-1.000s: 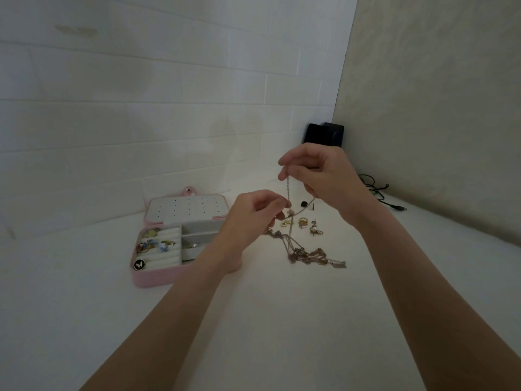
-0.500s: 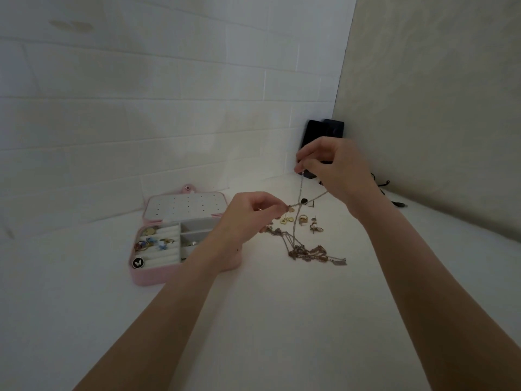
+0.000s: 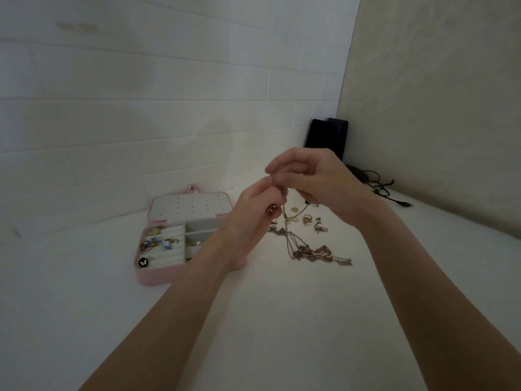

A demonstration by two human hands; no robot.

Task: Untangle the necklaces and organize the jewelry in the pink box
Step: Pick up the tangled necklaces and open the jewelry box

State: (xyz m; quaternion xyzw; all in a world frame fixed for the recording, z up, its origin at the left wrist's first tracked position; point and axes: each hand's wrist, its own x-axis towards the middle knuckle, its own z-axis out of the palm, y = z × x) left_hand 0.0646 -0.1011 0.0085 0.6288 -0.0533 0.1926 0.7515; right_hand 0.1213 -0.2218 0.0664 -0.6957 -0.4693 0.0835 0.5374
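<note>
While both hands [image 3: 293,190] pinch top, necklace chain [image 3: 286,227] hangs vertical.

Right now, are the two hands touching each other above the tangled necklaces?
Touching. In the head view the left hand's fingertips meet the right hand's fingers at the thin chain they both pinch; no gap shows between them.

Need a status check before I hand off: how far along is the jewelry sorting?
Done: rings sit in the open pink box. In hand: both the left hand and right hand pinch one chain above the tangled necklaces. Left: that knot, plus loose earrings on the table.
</note>
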